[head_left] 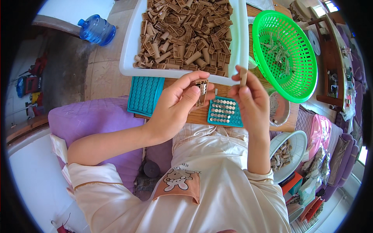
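Note:
Between the thumb and fingers of my left hand (pixel 175 101) is a small brown plastic casing (pixel 201 101). Its open side faces up, with small silvery parts showing inside. A slim tan plastic piece (pixel 243 77) is pinched upright in my right hand (pixel 253 99), apart from the casing. Below and between my hands, a small teal tray (pixel 236 121) on the wooden table holds several round silver discs in its dimples. A large white tub (pixel 130 58) heaped with brown plastic shells (pixel 186 35) stands just beyond my hands.
A larger teal dimpled tray (pixel 145 95) lies left of my left hand. The green basket (pixel 309 73) at right contains pale stringy bits. A pale basin (pixel 299 139) of brown parts sits at lower right, near my right elbow. A blue water bottle (pixel 97 30) is on the floor.

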Demonstrator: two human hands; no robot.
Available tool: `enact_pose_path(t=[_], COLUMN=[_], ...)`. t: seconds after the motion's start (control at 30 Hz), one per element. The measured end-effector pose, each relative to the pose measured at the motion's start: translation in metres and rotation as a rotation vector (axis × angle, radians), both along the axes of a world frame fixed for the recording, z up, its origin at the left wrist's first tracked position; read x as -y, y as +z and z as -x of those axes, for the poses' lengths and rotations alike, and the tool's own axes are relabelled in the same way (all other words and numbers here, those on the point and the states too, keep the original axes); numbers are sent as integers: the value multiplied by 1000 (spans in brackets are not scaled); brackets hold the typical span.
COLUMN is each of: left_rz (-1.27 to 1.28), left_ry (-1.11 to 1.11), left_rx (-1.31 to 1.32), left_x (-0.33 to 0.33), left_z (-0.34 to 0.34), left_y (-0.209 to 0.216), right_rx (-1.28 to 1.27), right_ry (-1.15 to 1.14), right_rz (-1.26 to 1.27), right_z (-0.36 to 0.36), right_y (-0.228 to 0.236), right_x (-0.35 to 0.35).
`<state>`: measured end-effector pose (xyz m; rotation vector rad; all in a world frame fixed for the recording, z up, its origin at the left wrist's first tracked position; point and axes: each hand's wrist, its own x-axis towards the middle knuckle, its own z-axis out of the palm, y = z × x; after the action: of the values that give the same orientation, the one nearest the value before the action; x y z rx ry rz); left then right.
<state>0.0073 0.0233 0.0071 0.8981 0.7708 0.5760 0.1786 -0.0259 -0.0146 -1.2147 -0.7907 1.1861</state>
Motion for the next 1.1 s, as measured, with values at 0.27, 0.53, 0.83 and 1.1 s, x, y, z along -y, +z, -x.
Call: enact_pose_path(t=[0.27, 0.53, 0.83, 1.1], left_rz=[-268, -316, -354, -520], left_ry=[12, 36, 3, 18], left_rx=[-76, 19, 30, -64], left_x=[-4, -5, -1, 1], left_z=[0, 0, 2, 3], left_y=[-2, -4, 0, -5], right_rx=[-89, -33, -42, 64], right_ry=[-81, -166, -270, -146], right_rz=[19, -46, -137, -24], right_z=[37, 60, 78, 81], right_y=[-6, -15, -20, -16], right_x=[17, 16, 11, 11])
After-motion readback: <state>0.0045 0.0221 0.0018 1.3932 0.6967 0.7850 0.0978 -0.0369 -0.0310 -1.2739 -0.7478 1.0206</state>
